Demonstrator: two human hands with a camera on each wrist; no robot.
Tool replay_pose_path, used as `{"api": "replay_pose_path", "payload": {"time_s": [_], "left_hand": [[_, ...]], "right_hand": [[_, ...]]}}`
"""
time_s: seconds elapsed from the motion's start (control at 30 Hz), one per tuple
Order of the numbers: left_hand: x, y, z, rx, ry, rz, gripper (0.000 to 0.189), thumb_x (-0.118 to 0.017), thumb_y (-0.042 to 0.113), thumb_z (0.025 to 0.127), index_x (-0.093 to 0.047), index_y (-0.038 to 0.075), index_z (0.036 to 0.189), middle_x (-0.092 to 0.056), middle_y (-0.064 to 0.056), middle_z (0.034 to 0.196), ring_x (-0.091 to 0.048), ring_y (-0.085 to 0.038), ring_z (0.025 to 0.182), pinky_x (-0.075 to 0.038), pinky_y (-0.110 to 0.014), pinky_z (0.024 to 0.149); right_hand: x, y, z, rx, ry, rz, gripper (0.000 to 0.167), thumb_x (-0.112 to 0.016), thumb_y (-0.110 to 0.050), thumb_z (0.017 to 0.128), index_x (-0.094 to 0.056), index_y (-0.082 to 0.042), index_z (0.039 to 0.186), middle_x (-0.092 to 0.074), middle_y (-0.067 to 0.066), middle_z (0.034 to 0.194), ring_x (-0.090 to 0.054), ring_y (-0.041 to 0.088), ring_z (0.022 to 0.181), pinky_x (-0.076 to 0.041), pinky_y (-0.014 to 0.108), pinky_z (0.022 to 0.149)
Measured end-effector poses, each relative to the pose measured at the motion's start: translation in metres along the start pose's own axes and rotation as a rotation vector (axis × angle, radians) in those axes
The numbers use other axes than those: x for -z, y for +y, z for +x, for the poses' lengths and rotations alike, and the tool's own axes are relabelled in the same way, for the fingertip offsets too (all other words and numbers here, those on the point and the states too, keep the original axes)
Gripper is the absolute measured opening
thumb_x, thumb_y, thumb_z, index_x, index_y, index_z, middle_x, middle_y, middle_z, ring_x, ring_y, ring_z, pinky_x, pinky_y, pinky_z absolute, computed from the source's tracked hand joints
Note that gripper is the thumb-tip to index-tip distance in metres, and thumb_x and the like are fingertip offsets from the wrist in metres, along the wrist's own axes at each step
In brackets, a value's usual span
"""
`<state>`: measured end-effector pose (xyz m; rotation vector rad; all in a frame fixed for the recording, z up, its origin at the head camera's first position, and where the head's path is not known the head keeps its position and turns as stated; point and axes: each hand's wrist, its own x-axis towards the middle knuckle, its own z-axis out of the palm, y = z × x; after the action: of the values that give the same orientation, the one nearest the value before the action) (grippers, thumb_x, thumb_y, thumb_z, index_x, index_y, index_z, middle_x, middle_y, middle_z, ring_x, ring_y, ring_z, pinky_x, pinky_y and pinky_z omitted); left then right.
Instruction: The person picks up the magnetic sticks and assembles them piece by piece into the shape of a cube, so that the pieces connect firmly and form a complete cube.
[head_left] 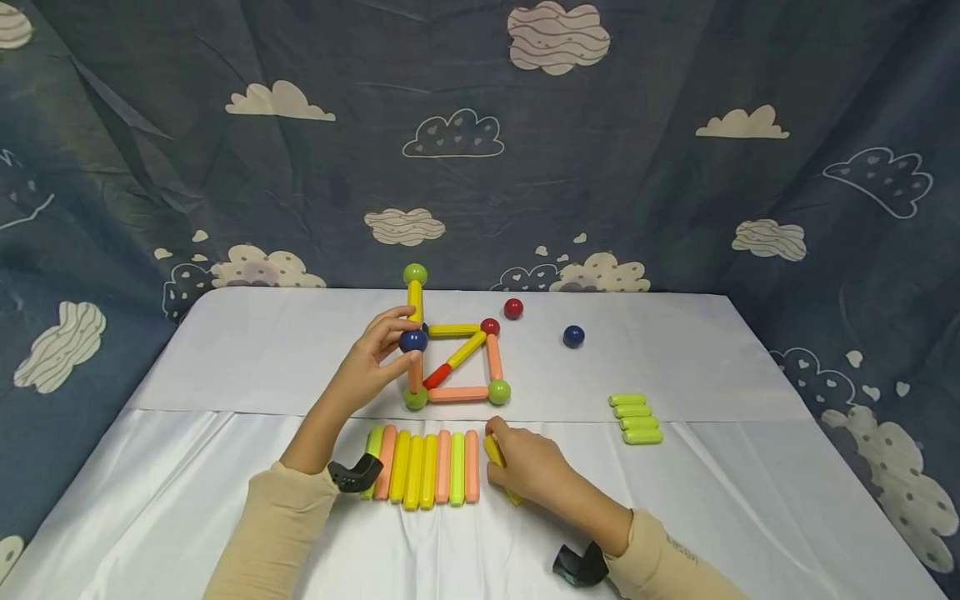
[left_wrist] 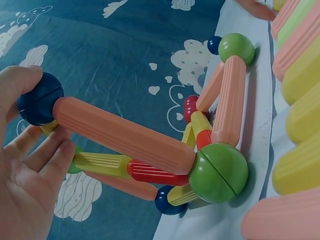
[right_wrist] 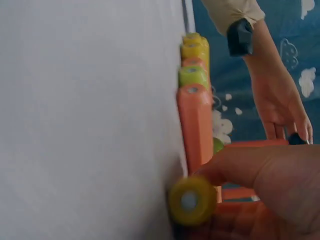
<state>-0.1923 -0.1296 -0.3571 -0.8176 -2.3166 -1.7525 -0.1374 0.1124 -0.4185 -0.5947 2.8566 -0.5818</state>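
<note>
My left hand [head_left: 363, 367] pinches a dark blue ball [head_left: 413, 341] between thumb and fingers. This ball tops an orange-pink rod [left_wrist: 125, 135] that rises from a green corner ball [left_wrist: 218, 173]. The rod belongs to a ball-and-rod frame whose base has a green ball [head_left: 498, 392], a red ball [head_left: 490, 327] and a yellow-and-red diagonal [head_left: 467, 350]. Behind the hand, a yellow rod [head_left: 415, 302] stands with a green ball [head_left: 415, 273] on top. My right hand [head_left: 536, 462] grips a yellow rod [right_wrist: 190, 200] low over the cloth, its metal-centred end showing.
A row of yellow, pink and green rods [head_left: 415, 471] lies in front of the frame. Several short green rods [head_left: 636, 419] are lined up at the right. A loose red ball [head_left: 513, 309] and a loose blue ball [head_left: 573, 337] sit towards the back of the white cloth.
</note>
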Motion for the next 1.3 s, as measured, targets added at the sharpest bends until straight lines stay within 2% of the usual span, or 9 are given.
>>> {"api": "replay_pose_path", "payload": {"time_s": [0.1,0.23,0.37,0.5,0.77,0.93,1.1,1.3], "left_hand": [[0.000,0.001,0.000,-0.004,0.005,0.001,0.033,-0.058,-0.002,0.085,-0.048,-0.008,0.116,-0.031,-0.018,0.136,-0.038,-0.029,0.120,-0.030,-0.041,0.100],[0.000,0.001,-0.001,0.000,0.011,0.003,0.034,-0.058,-0.002,0.085,-0.048,-0.008,0.117,-0.031,-0.018,0.136,-0.038,-0.029,0.121,-0.029,-0.041,0.100],[0.000,0.000,-0.001,0.007,0.010,-0.001,0.034,-0.058,-0.001,0.086,-0.047,-0.009,0.117,-0.031,-0.017,0.137,-0.037,-0.028,0.121,-0.029,-0.041,0.100],[0.000,-0.001,-0.001,0.002,0.010,0.002,0.034,-0.058,-0.001,0.086,-0.048,-0.007,0.118,-0.031,-0.016,0.137,-0.037,-0.027,0.121,-0.030,-0.039,0.100],[0.000,0.000,-0.001,-0.022,0.004,0.014,0.033,-0.057,-0.001,0.086,-0.047,-0.008,0.117,-0.031,-0.018,0.136,-0.039,-0.028,0.120,-0.031,-0.038,0.099],[-0.001,0.004,0.000,-0.057,0.017,0.083,0.033,-0.059,-0.002,0.084,-0.047,-0.008,0.114,-0.035,-0.020,0.132,-0.044,-0.028,0.113,-0.037,-0.039,0.095],[-0.006,0.009,0.006,-0.079,0.019,0.166,0.040,-0.066,0.000,0.080,-0.049,-0.005,0.116,-0.044,-0.018,0.123,-0.048,-0.029,0.106,-0.043,-0.039,0.087],[-0.013,-0.017,0.016,-0.078,-0.008,0.239,0.031,-0.066,0.016,0.082,-0.057,0.007,0.110,-0.054,-0.005,0.107,-0.052,-0.020,0.095,-0.046,-0.038,0.083]], "right_hand": [[0.011,0.001,0.006,0.043,0.051,0.106,0.032,-0.067,-0.018,0.080,-0.049,-0.007,0.105,-0.047,-0.003,0.066,-0.044,0.009,0.052,-0.039,0.021,0.043],[0.031,0.002,0.021,0.137,0.159,0.230,0.021,-0.068,-0.016,0.080,-0.056,-0.010,0.096,-0.052,-0.004,0.077,-0.048,0.010,0.066,-0.044,0.022,0.057],[0.051,-0.001,0.039,0.231,0.238,0.298,0.022,-0.065,-0.013,0.083,-0.061,-0.010,0.104,-0.055,-0.003,0.091,-0.049,0.012,0.076,-0.047,0.022,0.068],[0.067,-0.007,0.058,0.311,0.296,0.298,0.025,-0.064,-0.015,0.084,-0.063,-0.008,0.109,-0.055,0.000,0.093,-0.049,0.013,0.077,-0.047,0.022,0.068],[0.079,-0.019,0.079,0.404,0.289,0.287,0.027,-0.065,-0.017,0.084,-0.065,-0.010,0.110,-0.055,0.000,0.093,-0.050,0.012,0.078,-0.047,0.022,0.066],[0.077,-0.019,0.082,0.449,0.317,0.313,0.025,-0.067,-0.015,0.082,-0.065,-0.009,0.106,-0.057,-0.001,0.094,-0.051,0.011,0.081,-0.047,0.022,0.069],[0.074,-0.016,0.083,0.471,0.337,0.374,0.023,-0.068,-0.011,0.081,-0.064,-0.007,0.103,-0.058,0.000,0.095,-0.053,0.011,0.082,-0.048,0.022,0.072],[0.073,-0.011,0.083,0.487,0.337,0.413,0.029,-0.069,-0.011,0.079,-0.062,-0.006,0.106,-0.058,0.000,0.096,-0.052,0.010,0.081,-0.047,0.022,0.072]]}}
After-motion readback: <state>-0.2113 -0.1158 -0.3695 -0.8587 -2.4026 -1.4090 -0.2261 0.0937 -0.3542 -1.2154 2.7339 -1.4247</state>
